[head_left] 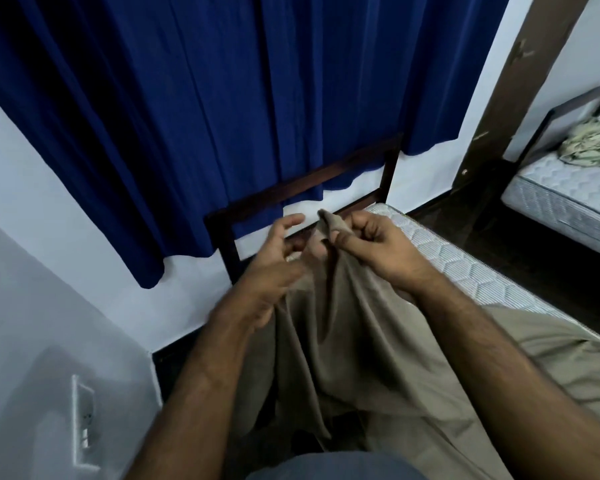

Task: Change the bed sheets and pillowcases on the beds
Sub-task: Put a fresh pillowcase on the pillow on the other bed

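The right hand point(371, 245) pinches a corner of the tan bed sheet point(343, 341) in curled fingers above the bare mattress point(465, 268); the left hand point(274, 258) hovers beside it, fingers loosely spread

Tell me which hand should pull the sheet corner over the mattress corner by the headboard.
Right, probably. The right hand already pinches the sheet corner, near the bare mattress corner. The left hand hovers beside it, fingers loose, holding nothing.

Matt cloth sheet point(343, 327), quilted mattress point(465, 268)
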Demonstrator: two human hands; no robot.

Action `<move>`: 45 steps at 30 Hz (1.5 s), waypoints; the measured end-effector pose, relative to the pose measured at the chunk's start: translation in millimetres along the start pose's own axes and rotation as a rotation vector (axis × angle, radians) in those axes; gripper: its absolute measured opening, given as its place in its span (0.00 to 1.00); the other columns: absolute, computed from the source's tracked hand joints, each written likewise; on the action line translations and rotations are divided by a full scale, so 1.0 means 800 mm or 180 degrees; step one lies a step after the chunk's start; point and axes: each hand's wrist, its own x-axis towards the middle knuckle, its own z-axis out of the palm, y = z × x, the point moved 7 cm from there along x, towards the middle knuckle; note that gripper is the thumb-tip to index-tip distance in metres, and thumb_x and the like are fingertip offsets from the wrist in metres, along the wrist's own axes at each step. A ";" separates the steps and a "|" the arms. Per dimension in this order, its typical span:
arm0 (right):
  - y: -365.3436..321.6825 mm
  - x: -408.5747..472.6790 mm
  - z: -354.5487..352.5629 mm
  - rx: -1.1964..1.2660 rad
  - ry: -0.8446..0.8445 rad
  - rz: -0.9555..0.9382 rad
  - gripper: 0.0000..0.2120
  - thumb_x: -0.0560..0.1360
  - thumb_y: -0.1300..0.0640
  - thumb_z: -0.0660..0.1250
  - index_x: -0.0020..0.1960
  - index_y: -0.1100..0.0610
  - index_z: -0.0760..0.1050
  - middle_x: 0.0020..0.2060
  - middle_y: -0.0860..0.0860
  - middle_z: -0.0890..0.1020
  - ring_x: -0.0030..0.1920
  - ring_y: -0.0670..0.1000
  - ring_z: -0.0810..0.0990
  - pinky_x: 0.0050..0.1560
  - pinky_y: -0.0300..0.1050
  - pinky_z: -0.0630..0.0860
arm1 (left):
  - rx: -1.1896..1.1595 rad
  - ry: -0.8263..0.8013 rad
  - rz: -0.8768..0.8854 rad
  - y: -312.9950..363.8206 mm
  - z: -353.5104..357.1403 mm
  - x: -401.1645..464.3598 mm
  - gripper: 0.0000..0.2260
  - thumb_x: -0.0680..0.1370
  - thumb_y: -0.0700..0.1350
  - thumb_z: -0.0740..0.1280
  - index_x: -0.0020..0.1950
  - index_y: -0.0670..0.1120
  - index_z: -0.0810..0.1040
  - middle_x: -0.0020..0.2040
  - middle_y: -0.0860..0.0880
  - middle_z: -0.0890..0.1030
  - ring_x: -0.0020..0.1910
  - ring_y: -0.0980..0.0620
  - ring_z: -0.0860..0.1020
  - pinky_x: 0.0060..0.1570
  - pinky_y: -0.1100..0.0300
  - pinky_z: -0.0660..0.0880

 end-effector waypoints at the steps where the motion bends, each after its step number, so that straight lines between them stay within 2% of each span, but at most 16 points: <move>1: -0.008 -0.002 0.011 0.0112 -0.0170 -0.0048 0.12 0.78 0.56 0.70 0.44 0.65 0.76 0.36 0.61 0.78 0.39 0.54 0.75 0.42 0.48 0.71 | 0.0296 -0.0150 0.0147 0.004 0.017 0.002 0.28 0.70 0.49 0.80 0.67 0.54 0.74 0.62 0.47 0.82 0.62 0.49 0.81 0.60 0.54 0.79; 3: -0.020 -0.005 0.022 0.0413 -0.0472 -0.0043 0.12 0.79 0.62 0.68 0.48 0.72 0.73 0.40 0.64 0.81 0.42 0.55 0.80 0.43 0.44 0.77 | 0.1113 -0.0269 0.0607 0.015 0.037 0.009 0.23 0.71 0.45 0.80 0.64 0.49 0.79 0.57 0.49 0.85 0.58 0.53 0.83 0.60 0.55 0.79; 6: -0.036 -0.012 0.019 0.0784 -0.0721 -0.0024 0.07 0.79 0.66 0.68 0.49 0.69 0.72 0.43 0.62 0.82 0.44 0.51 0.83 0.47 0.40 0.79 | 0.2506 0.0185 0.0661 0.040 0.022 0.013 0.21 0.65 0.65 0.76 0.54 0.58 0.82 0.45 0.58 0.86 0.48 0.57 0.83 0.53 0.48 0.81; 8: -0.041 -0.012 0.009 0.0858 -0.0649 -0.0028 0.07 0.78 0.67 0.69 0.53 0.68 0.73 0.44 0.63 0.82 0.41 0.50 0.82 0.45 0.39 0.78 | 0.2818 0.0446 0.0638 0.053 0.004 0.009 0.19 0.65 0.67 0.73 0.49 0.58 0.82 0.41 0.57 0.85 0.45 0.56 0.83 0.49 0.46 0.80; 13: -0.053 -0.009 0.006 0.0298 -0.0737 -0.0122 0.12 0.78 0.61 0.70 0.58 0.66 0.75 0.44 0.57 0.84 0.44 0.51 0.83 0.46 0.42 0.78 | 0.2171 0.0288 0.0920 0.080 0.005 -0.005 0.14 0.65 0.56 0.81 0.45 0.53 0.84 0.41 0.53 0.85 0.43 0.52 0.84 0.48 0.44 0.81; 15: -0.056 -0.009 0.003 0.0143 -0.0677 -0.0239 0.13 0.79 0.57 0.70 0.53 0.68 0.77 0.40 0.58 0.81 0.41 0.54 0.78 0.41 0.47 0.74 | 0.1815 0.0217 0.1011 0.090 0.008 -0.012 0.14 0.64 0.51 0.82 0.46 0.49 0.84 0.41 0.50 0.86 0.42 0.53 0.84 0.45 0.55 0.82; 17: -0.057 -0.010 0.002 0.0052 -0.0599 -0.0341 0.21 0.78 0.51 0.69 0.46 0.71 0.76 0.35 0.61 0.75 0.39 0.55 0.71 0.38 0.55 0.68 | 0.1563 0.0232 0.1064 0.092 0.010 -0.016 0.14 0.64 0.51 0.81 0.45 0.46 0.84 0.39 0.51 0.85 0.39 0.55 0.83 0.40 0.63 0.78; 20: -0.064 -0.005 -0.003 -0.0074 -0.0213 -0.0575 0.26 0.79 0.48 0.68 0.42 0.73 0.71 0.36 0.67 0.71 0.40 0.56 0.69 0.39 0.63 0.68 | 0.1493 0.0252 0.1051 0.082 0.012 -0.012 0.19 0.66 0.56 0.81 0.40 0.44 0.77 0.32 0.52 0.76 0.32 0.55 0.73 0.34 0.61 0.71; 26: -0.086 -0.005 0.012 0.0649 -0.0148 -0.0760 0.09 0.83 0.62 0.61 0.47 0.66 0.74 0.36 0.59 0.81 0.37 0.54 0.78 0.38 0.43 0.74 | 0.0782 0.0189 0.1051 0.081 0.019 -0.016 0.15 0.78 0.51 0.71 0.41 0.41 0.73 0.39 0.45 0.74 0.40 0.48 0.72 0.43 0.51 0.72; 29: -0.076 -0.005 0.016 0.0925 -0.0426 -0.0596 0.07 0.81 0.58 0.66 0.52 0.62 0.73 0.34 0.61 0.72 0.33 0.57 0.67 0.32 0.47 0.61 | 0.0253 0.0341 0.0954 0.081 0.004 -0.018 0.11 0.78 0.49 0.69 0.39 0.47 0.73 0.37 0.50 0.74 0.38 0.53 0.72 0.42 0.57 0.73; 33: -0.044 -0.005 0.017 0.0238 -0.1056 -0.0254 0.08 0.80 0.58 0.67 0.55 0.62 0.75 0.32 0.55 0.74 0.32 0.52 0.68 0.32 0.45 0.64 | 0.0205 0.0780 0.1215 0.082 -0.009 -0.018 0.15 0.82 0.47 0.66 0.42 0.39 0.70 0.37 0.45 0.68 0.37 0.49 0.67 0.40 0.55 0.70; 36: -0.024 -0.006 0.015 -0.0440 -0.1081 -0.0253 0.07 0.81 0.58 0.66 0.50 0.61 0.80 0.36 0.54 0.80 0.39 0.47 0.76 0.43 0.43 0.72 | 0.0006 0.1087 0.1372 0.087 -0.015 -0.019 0.15 0.82 0.48 0.66 0.37 0.46 0.69 0.34 0.50 0.66 0.35 0.53 0.64 0.38 0.57 0.66; 39: -0.027 -0.007 0.009 -0.0031 -0.0729 -0.0365 0.09 0.82 0.59 0.63 0.48 0.61 0.80 0.40 0.49 0.82 0.43 0.44 0.77 0.47 0.38 0.72 | 0.0112 0.1144 0.1473 0.090 -0.018 -0.019 0.16 0.82 0.48 0.66 0.37 0.49 0.67 0.33 0.51 0.65 0.34 0.55 0.63 0.37 0.57 0.66; 41: -0.038 -0.008 0.011 0.0222 -0.0676 -0.0437 0.11 0.83 0.59 0.60 0.54 0.64 0.79 0.44 0.55 0.82 0.46 0.45 0.79 0.49 0.36 0.74 | 0.0483 0.1052 0.1562 0.091 -0.014 -0.021 0.16 0.83 0.47 0.65 0.38 0.46 0.67 0.33 0.49 0.65 0.33 0.54 0.64 0.36 0.58 0.66; 43: -0.045 -0.005 0.019 0.0141 -0.0797 -0.0503 0.13 0.83 0.59 0.61 0.54 0.70 0.76 0.44 0.64 0.79 0.47 0.50 0.78 0.47 0.40 0.76 | 0.0884 0.0908 0.1616 0.090 -0.004 -0.024 0.17 0.83 0.48 0.65 0.38 0.43 0.67 0.32 0.49 0.66 0.32 0.55 0.65 0.34 0.60 0.67; 45: -0.047 -0.002 0.025 0.0102 -0.0780 -0.0526 0.20 0.82 0.54 0.64 0.51 0.74 0.73 0.41 0.69 0.78 0.45 0.57 0.77 0.46 0.58 0.75 | 0.1219 0.0867 0.1688 0.090 0.004 -0.027 0.19 0.83 0.50 0.66 0.38 0.42 0.66 0.31 0.52 0.67 0.31 0.56 0.66 0.33 0.61 0.67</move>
